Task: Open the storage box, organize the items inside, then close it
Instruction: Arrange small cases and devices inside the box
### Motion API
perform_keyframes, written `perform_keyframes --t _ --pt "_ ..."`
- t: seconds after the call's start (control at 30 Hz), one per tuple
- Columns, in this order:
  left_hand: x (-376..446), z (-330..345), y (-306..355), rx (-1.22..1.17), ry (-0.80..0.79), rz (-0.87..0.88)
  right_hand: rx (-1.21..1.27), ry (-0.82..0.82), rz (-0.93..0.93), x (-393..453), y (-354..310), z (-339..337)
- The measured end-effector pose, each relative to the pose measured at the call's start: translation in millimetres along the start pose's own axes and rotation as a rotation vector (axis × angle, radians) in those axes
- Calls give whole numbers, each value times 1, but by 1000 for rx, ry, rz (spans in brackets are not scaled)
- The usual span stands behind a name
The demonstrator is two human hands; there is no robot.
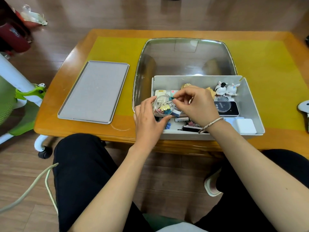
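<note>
Over the box's left end, both hands are working on a small clear jar [163, 106]. Left hand [148, 122] is curling round the jar from approx 7 o'clock, holding it just above the clutter w/ its mouth tipped toward 2 o'clock. Right hand [194, 106] is pinching a teal binder clip [171, 97] at the jar's rim, approx 1 o'clock of the mouth; other fingers are loosely bent.

Storage box [247, 97] is sitting open at table centre-right; grey lid [93, 92] is lying well apart at 9 o'clock, clear cover [184, 59] standing behind at 12.

Doing it well, imo: keep the jar steady & mouth up so the clips inside aren't spilling, bring the clip fully over the opening before letting go, handles folded flat so it isn't catching the rim. More loose clips [192, 123] are lying near the battery [181, 119], approx 5 o'clock of the jar — prob. next in. Jar's lid [222, 104] seems to be resting on the phone [234, 109].
</note>
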State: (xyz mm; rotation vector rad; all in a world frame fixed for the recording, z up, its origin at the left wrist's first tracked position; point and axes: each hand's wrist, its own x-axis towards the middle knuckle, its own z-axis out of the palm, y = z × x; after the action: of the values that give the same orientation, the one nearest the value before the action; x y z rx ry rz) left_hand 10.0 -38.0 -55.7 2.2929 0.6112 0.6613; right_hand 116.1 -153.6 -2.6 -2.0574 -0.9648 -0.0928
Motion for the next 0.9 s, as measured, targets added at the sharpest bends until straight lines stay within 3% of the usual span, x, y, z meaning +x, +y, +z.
perform_keyframes --t 0.23,0.4,0.5,0.6,0.73,0.9 --pt "0 2 3 -25 -56 40 -41 -81 -35 0 1 3" --pt "5 -3 0 -154 -22 -18 4 52 119 2 15 -14" --pt "7 -8 -2 -256 -4 -70 -222 -192 272 0 34 -27" --pt "7 -11 -3 -168 25 -36 -419 -484 385 -6 44 -28" --pt "4 -14 -3 -61 106 53 -547 -571 435 -11 44 -18" --pt "7 -19 -5 -232 35 -98 -450 -564 412 -11 45 -6"
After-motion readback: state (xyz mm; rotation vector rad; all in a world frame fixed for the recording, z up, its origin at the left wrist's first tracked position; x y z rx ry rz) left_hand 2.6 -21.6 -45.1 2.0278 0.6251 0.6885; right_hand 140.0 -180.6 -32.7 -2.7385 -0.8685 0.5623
